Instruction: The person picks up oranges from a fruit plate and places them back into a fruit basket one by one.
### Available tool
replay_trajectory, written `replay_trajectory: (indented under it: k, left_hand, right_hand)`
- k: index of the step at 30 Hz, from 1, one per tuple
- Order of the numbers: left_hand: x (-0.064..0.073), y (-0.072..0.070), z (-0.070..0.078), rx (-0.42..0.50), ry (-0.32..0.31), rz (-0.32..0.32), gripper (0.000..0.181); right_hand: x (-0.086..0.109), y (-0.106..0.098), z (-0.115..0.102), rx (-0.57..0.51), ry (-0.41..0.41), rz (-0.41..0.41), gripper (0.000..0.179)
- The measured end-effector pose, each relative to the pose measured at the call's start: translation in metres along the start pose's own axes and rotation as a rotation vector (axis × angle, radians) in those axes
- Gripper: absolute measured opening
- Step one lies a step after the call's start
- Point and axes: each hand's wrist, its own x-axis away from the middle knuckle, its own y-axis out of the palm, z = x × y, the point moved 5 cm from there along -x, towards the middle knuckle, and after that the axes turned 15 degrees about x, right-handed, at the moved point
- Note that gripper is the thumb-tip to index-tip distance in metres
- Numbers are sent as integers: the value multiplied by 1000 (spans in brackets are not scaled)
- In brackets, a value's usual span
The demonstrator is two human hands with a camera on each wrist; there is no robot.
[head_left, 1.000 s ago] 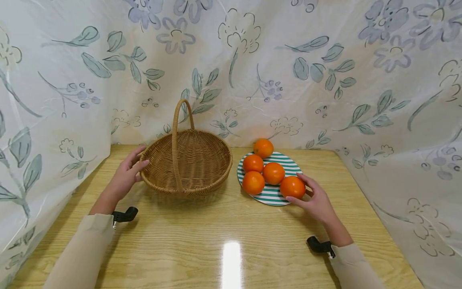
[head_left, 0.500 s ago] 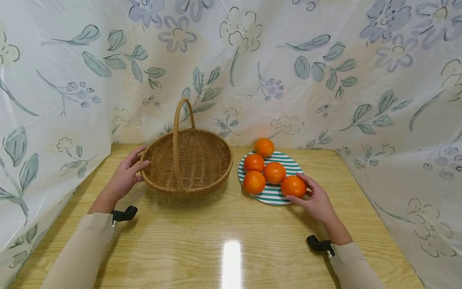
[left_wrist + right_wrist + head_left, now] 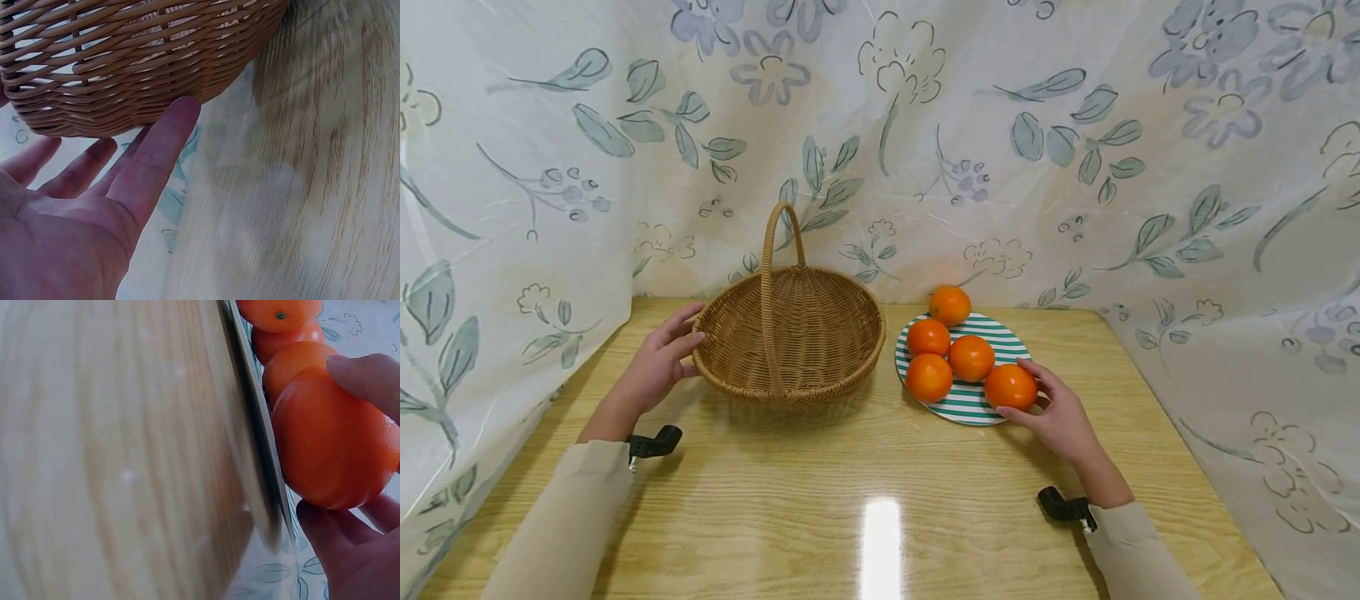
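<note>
In the head view, a wicker basket (image 3: pixel 820 333) with a tall arched handle stands at centre left. My left hand (image 3: pixel 658 367) is at its left side, thumb by the rim. Straight fingers (image 3: pixel 150 156) touch the basket's outer wall in the left wrist view. At the right, a green-and-white striped plate (image 3: pixel 962 410) carries several oranges. My right hand (image 3: pixel 1060 417) holds the front right orange (image 3: pixel 1011 387) between thumb and fingers, at the plate's edge. The right wrist view shows this orange (image 3: pixel 334 437) close up, the thumb on one side and fingers on the other.
Other oranges (image 3: pixel 972 358) sit close together on the plate, with one (image 3: pixel 950 306) at its back edge. Both stand on a wooden table (image 3: pixel 775 500). A flowered cloth (image 3: pixel 910 167) hangs behind and along the sides. A black camera mount (image 3: pixel 655 442) is strapped to each wrist.
The left thumb has drawn back slightly to the left on the basket rim. The right hand keeps its hold on the orange, which stays in place. The view has shifted slightly.
</note>
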Motion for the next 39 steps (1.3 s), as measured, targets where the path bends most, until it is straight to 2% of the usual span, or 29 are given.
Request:
replay_trajectory:
  k: [5, 12, 18, 28, 39]
  left_hand:
    - [0, -1, 0, 38, 1, -4, 60]
    - [1, 0, 1, 30, -8, -4, 62]
    - [1, -1, 1, 20, -4, -4, 62]
    - [1, 1, 3, 63, 8, -25, 63]
    - [0, -2, 2, 53, -12, -24, 63]
  right_hand:
    - [0, -1, -1, 12, -10, 9, 85]
    - [1, -3, -2, 24, -16, 23, 85]
    - [2, -7, -8, -9, -36, 29, 85]
    - [0, -17, -25, -54, -79, 27, 83]
    - [-7, -21, -50, -182, -100, -9, 82]
